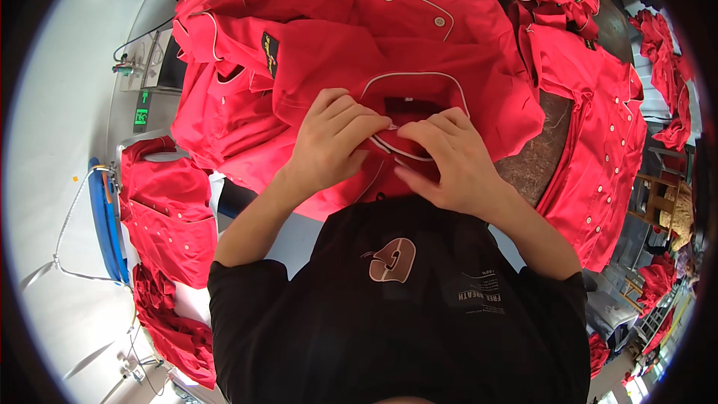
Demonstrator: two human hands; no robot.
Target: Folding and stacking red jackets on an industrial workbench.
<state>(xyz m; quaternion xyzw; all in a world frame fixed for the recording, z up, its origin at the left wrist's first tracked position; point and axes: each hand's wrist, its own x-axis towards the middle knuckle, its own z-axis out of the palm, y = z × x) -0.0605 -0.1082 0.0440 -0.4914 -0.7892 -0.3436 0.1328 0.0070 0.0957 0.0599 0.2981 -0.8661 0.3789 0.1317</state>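
Note:
A red jacket (pixel 321 52) with white piping lies in front of me on a heap of similar jackets. Its neck opening, edged by the piped collar (pixel 424 75), faces me, and a dark patch shows inside. My left hand (pixel 333 138) pinches the near edge of that opening between thumb and fingers. A tiny pale bit (pixel 393 127) shows at its fingertips; I cannot tell what it is. Close on the right, my right hand (pixel 452 153) grips the same edge, its thumb lower down by the cloth. A dark woven label (pixel 270 54) sits on the jacket's left part.
The heap covers most of a brown marbled table (pixel 540 146). Another buttoned red jacket (pixel 594 157) drapes over its right side. Red garments (pixel 170 206) hang at the left near a blue board (pixel 109 221). A wooden stool (pixel 657 198) stands far right.

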